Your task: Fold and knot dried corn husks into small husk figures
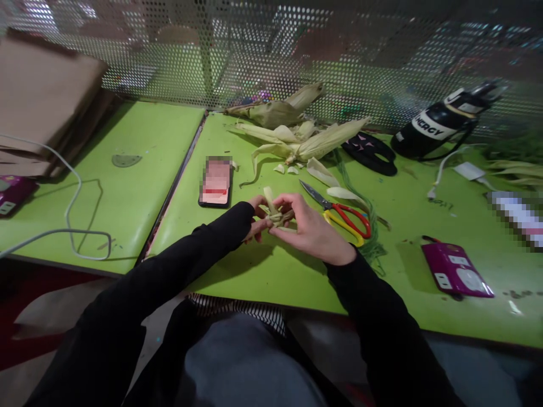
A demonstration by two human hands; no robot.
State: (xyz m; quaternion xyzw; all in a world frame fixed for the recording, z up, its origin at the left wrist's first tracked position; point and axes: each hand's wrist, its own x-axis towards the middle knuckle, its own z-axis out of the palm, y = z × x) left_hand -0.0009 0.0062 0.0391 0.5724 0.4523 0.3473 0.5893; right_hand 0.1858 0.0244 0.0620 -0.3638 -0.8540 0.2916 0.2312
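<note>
A left hand [256, 226] and a right hand [309, 229] pinch a pale husk knot [276, 217] mid-view.
From my remote seat I see the fingers of both hands drawn in narrow, holding the fibrous, wrapped knot from either side over the smooth, glossy green table [263, 277]; a flat strip rises from it toward eleven o'clock. With the knot as my dial's centre, dry, papery husks [326, 142], long and tapering, lie heaped between twelve and one. At three o'clock I have scissors [326, 205] with dark metal blades and looped red and yellow handles, green stringy fibre [375, 243] just beside them. A flat, rectangular phone [215, 183] lies at ten, a black bottle [428, 127] with a white band at two, near the perforated screen [263, 51].
</note>
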